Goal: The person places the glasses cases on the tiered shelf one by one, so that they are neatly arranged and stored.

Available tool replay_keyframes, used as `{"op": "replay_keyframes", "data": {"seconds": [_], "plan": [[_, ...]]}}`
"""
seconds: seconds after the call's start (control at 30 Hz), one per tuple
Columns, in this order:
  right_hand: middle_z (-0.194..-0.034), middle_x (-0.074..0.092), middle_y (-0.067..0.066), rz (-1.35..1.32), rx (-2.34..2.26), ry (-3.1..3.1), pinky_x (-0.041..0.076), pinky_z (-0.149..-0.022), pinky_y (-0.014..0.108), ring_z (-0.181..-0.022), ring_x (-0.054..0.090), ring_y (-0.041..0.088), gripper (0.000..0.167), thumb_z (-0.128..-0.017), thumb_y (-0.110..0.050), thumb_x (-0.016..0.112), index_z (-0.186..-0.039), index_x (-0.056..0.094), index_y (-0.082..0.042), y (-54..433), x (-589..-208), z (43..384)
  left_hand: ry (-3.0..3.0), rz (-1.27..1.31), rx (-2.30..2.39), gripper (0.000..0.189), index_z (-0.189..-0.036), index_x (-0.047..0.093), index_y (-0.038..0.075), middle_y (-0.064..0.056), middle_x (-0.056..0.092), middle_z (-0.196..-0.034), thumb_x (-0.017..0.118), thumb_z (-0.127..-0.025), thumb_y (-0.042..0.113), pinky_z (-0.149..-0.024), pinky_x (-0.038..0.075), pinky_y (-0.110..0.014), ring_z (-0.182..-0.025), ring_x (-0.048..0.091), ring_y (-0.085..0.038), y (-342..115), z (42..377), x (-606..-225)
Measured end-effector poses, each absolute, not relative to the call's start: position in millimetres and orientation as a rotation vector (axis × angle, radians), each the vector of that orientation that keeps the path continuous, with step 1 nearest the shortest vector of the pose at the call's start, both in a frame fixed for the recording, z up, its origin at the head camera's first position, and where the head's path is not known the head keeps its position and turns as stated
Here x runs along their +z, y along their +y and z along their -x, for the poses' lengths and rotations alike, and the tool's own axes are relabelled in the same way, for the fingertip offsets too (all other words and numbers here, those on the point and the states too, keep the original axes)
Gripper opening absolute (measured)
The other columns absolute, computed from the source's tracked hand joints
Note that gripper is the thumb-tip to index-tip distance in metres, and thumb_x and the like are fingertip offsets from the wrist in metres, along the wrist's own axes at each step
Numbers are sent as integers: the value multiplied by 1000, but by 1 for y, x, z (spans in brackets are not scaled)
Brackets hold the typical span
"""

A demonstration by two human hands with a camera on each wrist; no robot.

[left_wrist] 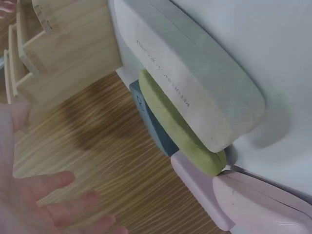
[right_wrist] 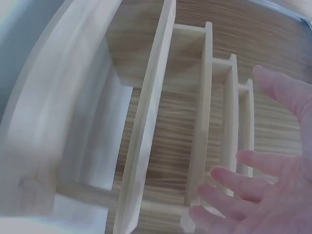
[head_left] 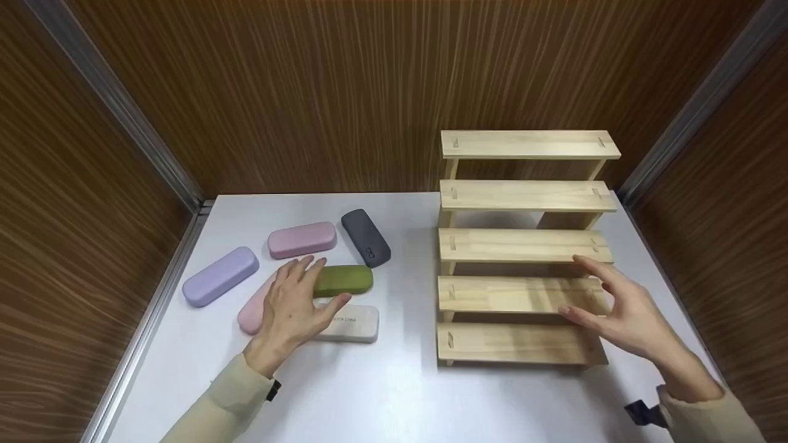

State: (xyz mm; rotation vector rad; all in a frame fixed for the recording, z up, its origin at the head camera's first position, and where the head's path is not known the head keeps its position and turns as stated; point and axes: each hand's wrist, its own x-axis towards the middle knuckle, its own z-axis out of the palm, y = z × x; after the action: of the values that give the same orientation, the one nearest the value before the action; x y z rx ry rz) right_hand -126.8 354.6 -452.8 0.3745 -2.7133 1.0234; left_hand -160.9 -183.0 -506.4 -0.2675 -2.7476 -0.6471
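Observation:
My left hand [head_left: 292,307] hovers over a group of glasses cases, its fingers spread and holding nothing. Partly hidden beneath it are a light pink case [head_left: 251,315], a green case [head_left: 345,280] and a white case with small lettering [head_left: 357,324]. In the left wrist view the white case [left_wrist: 195,73] lies nearest, with the green case [left_wrist: 180,131] behind it. On the right, my right hand [head_left: 628,314] is held above the lower steps of a wooden stepped shelf [head_left: 511,295], thumb and fingers apart. Its palm and relaxed fingers show beside the boards in the right wrist view.
Farther back lie a mauve-pink case [head_left: 301,240] and a dark grey case [head_left: 366,237]. A lavender case [head_left: 220,277] is at the far left. Wood-grain panels [head_left: 320,98] enclose the white table [head_left: 394,394] at the back and both sides.

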Motion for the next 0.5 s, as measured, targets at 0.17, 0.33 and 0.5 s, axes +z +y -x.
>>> {"op": "replay_keyframes", "data": {"seconds": [0.17,0.33,0.5], "plan": [[-136,78,4,-291,1149,-2751,46,-95,0,-117,56,-22,63,-89,-9,94,-147,69,-2,374,-453,123,-2678,311,-700,67,-142,75,8,-19,75,-146,88,-90,49,-107,60,-58,-132,67,-41,-187,161,-512],[-118,73,-31,-258,1279,-2791,58,-84,8,-105,71,-13,48,-94,-4,88,-138,72,5,393,-457,120,-2632,386,-749,56,-137,77,7,-16,78,-141,90,-91,37,-104,62,-55,-128,71,-38,-193,160,-520],[-112,78,-29,-168,1386,-2853,60,-80,12,-100,75,-8,42,-98,-6,84,-135,71,9,409,-467,119,-2651,454,-763,53,-138,77,7,-15,77,-143,90,-93,33,-103,63,-53,-127,72,-36,-199,160,-531]]}}
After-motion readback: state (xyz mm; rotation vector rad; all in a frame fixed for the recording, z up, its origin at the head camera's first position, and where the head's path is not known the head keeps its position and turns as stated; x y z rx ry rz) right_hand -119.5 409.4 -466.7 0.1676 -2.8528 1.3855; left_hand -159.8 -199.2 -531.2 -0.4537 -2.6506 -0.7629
